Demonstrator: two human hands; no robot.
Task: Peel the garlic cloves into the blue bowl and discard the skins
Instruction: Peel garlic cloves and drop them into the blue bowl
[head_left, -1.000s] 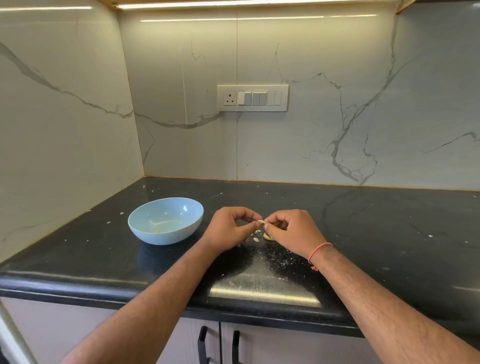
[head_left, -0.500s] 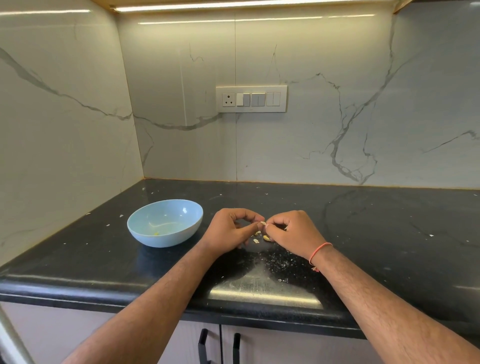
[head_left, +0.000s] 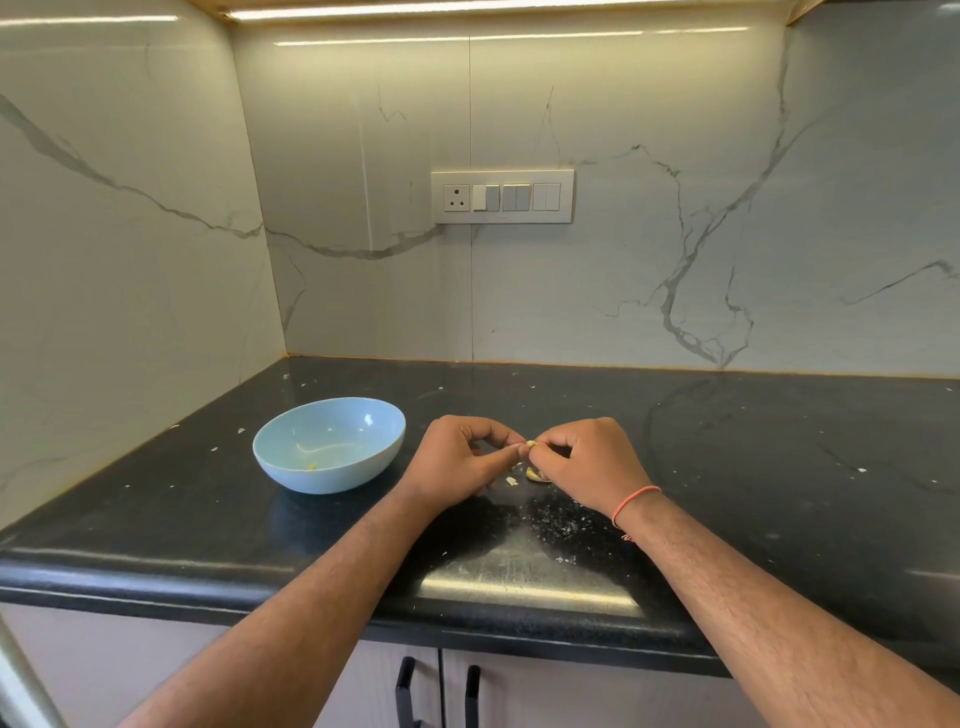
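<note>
A small garlic clove (head_left: 531, 444) is pinched between the fingertips of my left hand (head_left: 460, 465) and my right hand (head_left: 589, 462), just above the black counter. Both hands have curled fingers meeting at the clove. The blue bowl (head_left: 280, 457) stands on the counter to the left of my left hand, with a small yellowish bit (head_left: 311, 466) inside. Under my hands lie another garlic piece (head_left: 534, 474) and a scrap of skin (head_left: 511, 481) on the counter.
The black counter (head_left: 753, 467) is dotted with small skin flakes, thickest just in front of my hands. Marble walls close the back and left side. A switch panel (head_left: 503, 196) sits on the back wall. Cabinet handles (head_left: 439, 691) show below the counter edge.
Both hands stay together at the clove with only slight finger movement. The bowl has not moved.
</note>
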